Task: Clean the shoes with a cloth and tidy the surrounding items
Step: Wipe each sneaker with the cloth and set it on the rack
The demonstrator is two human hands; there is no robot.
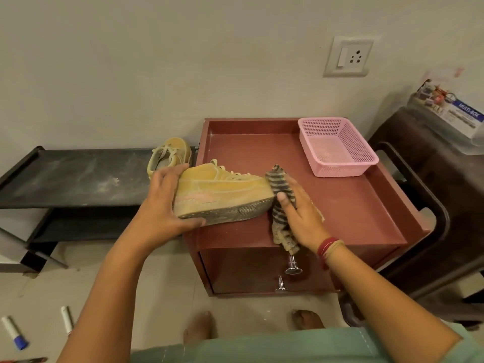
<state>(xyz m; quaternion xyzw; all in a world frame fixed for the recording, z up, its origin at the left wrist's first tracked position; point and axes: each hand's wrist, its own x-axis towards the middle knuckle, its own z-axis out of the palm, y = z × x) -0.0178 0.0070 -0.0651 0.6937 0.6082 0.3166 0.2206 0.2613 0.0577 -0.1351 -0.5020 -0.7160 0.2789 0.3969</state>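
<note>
A tan suede shoe (222,188) is tilted on its side over the red-brown cabinet top (348,205), sole facing me. My left hand (162,205) grips its heel end. My right hand (298,213) presses a striped grey-and-beige cloth (279,184) against the shoe's toe, with the cloth's tail hanging over the cabinet's front edge. The second tan shoe (167,155) lies on the dusty black rack (70,176) just left of the cabinet.
A pink mesh basket (340,163) stands at the back right of the cabinet top. A dark stand with a printed box (455,113) is at right. Two markers (14,332) (66,319) lie on the floor at lower left. My bare feet (306,318) are below the cabinet.
</note>
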